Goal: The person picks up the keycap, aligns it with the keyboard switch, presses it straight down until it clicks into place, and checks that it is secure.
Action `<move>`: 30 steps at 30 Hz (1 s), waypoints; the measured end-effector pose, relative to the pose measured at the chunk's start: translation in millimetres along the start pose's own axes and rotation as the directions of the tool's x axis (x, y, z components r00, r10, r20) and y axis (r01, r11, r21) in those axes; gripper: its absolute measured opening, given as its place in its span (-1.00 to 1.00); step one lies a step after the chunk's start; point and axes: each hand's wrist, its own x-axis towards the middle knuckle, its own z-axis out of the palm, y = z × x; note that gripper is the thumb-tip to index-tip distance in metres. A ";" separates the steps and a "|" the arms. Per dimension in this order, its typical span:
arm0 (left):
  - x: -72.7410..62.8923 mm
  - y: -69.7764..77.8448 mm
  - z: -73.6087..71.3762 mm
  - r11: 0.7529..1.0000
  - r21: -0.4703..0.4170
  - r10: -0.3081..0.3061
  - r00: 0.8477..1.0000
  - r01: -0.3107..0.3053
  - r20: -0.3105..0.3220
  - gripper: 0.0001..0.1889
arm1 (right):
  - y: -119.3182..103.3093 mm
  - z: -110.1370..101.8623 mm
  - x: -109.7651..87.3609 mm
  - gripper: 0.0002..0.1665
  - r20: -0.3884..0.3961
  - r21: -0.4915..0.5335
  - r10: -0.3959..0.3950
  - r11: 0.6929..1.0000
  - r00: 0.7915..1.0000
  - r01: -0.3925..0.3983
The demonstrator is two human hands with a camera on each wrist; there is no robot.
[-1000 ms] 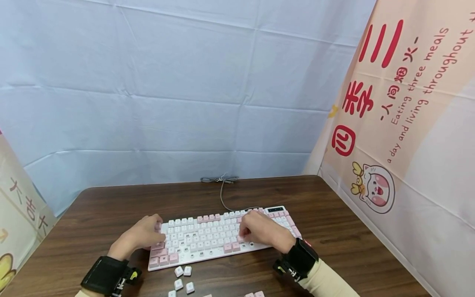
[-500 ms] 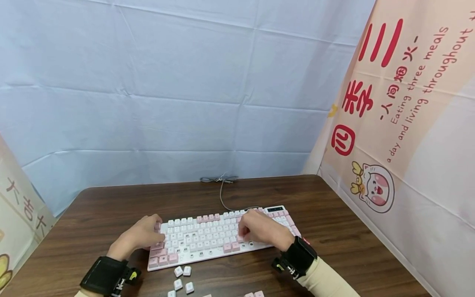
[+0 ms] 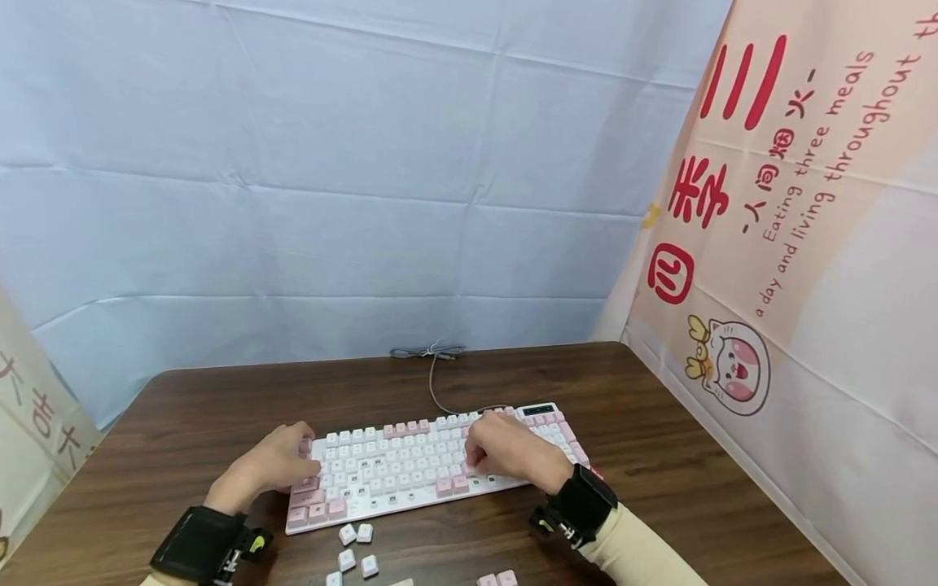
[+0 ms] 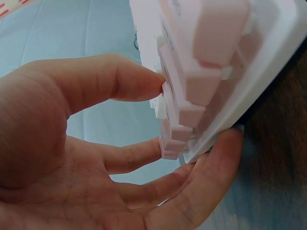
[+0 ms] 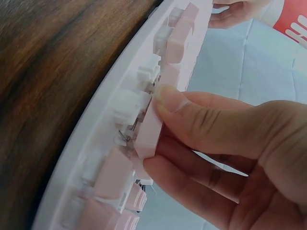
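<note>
Long white-and-pink plastic keyboard [image 3: 410,468] on dark brown wood-grain desk [image 3: 652,464]. Left hand [image 3: 271,460] at keyboard's left end: thumb on pink keys [image 4: 186,108], fingers curled round edge, grip holding keyboard. Right hand [image 3: 509,448] over keyboard's right half, back upward, grip pinching long pink keycap [image 5: 149,132]. Desk extends beyond keyboard's right end and far edge; loose white square keycaps [image 3: 347,559] near keyboard's front edge.
</note>
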 end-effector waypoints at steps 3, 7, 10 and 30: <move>0.0 -0.2 0.3 1.000 -0.007 -0.002 1.000 0.001 -0.001 -0.40 | 0.4 0.0 0.1 -0.85 0.004 0.013 0.017 1.000 1.000 -0.017; 0.0 0.2 0.4 1.000 -0.009 -0.003 1.000 0.003 0.001 -0.39 | 2.2 0.3 0.4 -0.84 0.005 0.030 0.027 0.999 1.000 -0.027; 0.3 0.1 -0.4 1.000 -0.008 0.002 1.000 -0.002 0.001 -0.39 | 3.4 0.5 1.3 -0.82 -0.002 0.036 0.021 0.999 1.000 -0.020; 2.0 -1.3 -0.7 1.000 0.018 -0.005 1.000 0.005 -0.001 -0.40 | -1.3 1.9 2.4 -0.70 -0.029 -0.067 -0.032 0.997 0.999 0.030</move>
